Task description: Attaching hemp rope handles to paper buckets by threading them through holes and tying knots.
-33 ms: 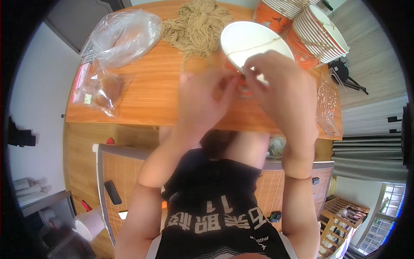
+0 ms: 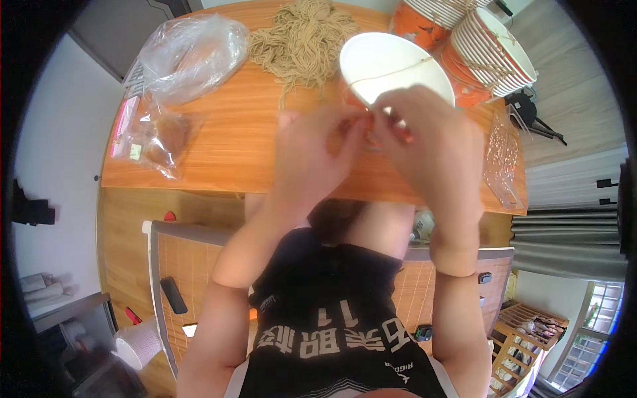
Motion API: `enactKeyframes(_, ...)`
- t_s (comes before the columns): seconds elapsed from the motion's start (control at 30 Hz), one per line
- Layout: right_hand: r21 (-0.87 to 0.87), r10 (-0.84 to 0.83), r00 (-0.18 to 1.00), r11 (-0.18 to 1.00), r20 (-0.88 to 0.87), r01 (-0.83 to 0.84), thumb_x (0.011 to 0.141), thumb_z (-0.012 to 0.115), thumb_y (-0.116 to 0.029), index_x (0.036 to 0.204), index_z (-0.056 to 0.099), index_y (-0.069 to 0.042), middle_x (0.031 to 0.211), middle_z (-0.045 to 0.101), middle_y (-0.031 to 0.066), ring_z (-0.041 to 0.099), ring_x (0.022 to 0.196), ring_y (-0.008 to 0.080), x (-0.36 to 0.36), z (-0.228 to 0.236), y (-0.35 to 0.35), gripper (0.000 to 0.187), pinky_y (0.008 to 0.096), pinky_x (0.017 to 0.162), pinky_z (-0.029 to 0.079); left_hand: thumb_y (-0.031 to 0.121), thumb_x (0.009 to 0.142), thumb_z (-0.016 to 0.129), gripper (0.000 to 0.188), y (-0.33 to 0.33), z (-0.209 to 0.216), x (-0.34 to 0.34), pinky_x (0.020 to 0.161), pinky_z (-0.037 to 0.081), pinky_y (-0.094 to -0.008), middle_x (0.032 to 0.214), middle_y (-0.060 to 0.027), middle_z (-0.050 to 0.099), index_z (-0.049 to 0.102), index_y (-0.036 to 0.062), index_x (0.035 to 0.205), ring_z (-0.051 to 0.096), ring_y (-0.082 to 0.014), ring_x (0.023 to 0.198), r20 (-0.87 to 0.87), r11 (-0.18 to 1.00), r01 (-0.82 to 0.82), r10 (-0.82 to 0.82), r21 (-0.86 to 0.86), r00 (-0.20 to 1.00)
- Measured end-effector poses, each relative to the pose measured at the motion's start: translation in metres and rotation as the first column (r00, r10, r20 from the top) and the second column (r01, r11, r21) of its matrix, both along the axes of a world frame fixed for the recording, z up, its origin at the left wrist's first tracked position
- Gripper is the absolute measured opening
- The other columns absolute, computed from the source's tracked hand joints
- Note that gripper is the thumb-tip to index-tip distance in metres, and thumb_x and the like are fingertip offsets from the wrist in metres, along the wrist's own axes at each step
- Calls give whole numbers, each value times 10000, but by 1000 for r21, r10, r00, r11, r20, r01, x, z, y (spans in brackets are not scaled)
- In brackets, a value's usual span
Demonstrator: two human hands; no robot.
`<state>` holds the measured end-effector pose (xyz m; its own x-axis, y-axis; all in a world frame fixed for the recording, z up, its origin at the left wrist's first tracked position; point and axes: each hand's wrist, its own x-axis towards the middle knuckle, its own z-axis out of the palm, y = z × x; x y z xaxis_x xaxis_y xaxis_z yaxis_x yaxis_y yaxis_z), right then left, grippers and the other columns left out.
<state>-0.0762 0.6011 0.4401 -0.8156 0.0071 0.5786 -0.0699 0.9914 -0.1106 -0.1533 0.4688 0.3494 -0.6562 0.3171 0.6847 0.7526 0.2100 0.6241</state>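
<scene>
A large orange paper bucket with a white inside (image 2: 391,60) stands at the table's far right side. A thin tan cord (image 2: 398,71) stretches across its mouth. Just in front of the bucket's near side, my left hand (image 2: 312,149) has thumb and fingers pinched together. My right hand (image 2: 431,136) is pinched too, and its fingertips meet those of the left. Both hands are slightly blurred, and whatever sits between the fingertips is too small to make out. My right hand covers part of the bucket's near rim.
A heap of tan cord (image 2: 305,43) lies left of the bucket. Stacked orange buckets (image 2: 488,56) with cords stand at the far right. Clear plastic bags (image 2: 192,56) lie at the left, with a brown-filled packet (image 2: 162,139). A clear tray of small pieces (image 2: 504,159) rests at the right edge.
My right hand has shifted slightly left and nearer to me, bringing its fingertips against the left hand's. My left hand has hardly moved.
</scene>
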Motion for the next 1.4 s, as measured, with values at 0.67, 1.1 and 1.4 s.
enactKeyframes(0.67,-79,111,904,985,-412,-156,742,816,-95,953,736,-117,775,654,-17,639,694,172,3,-84,-10,227,312,638,457,69,904,741,91,-20,41,-15,560,332,-173,818,57,679,769,29,981,412,6,637,415,960,270,-217,-73,884)
enactKeyframes(1.1,-724,79,931,-653,-357,-222,1071,516,-285,1356,555,-93,690,558,-12,496,554,69,2,-105,-67,345,213,517,363,89,944,717,118,-21,43,-16,602,392,-160,851,12,719,696,6,1025,559,9,716,596,944,320,-302,78,744)
enactKeyframes(1.4,-139,18,835,-988,-550,-70,1107,425,-287,1197,550,-151,603,338,-114,345,482,44,-13,-104,-55,205,208,477,309,64,920,720,86,-20,42,-14,586,400,-174,812,25,694,694,6,979,513,-5,656,504,968,248,-235,42,831)
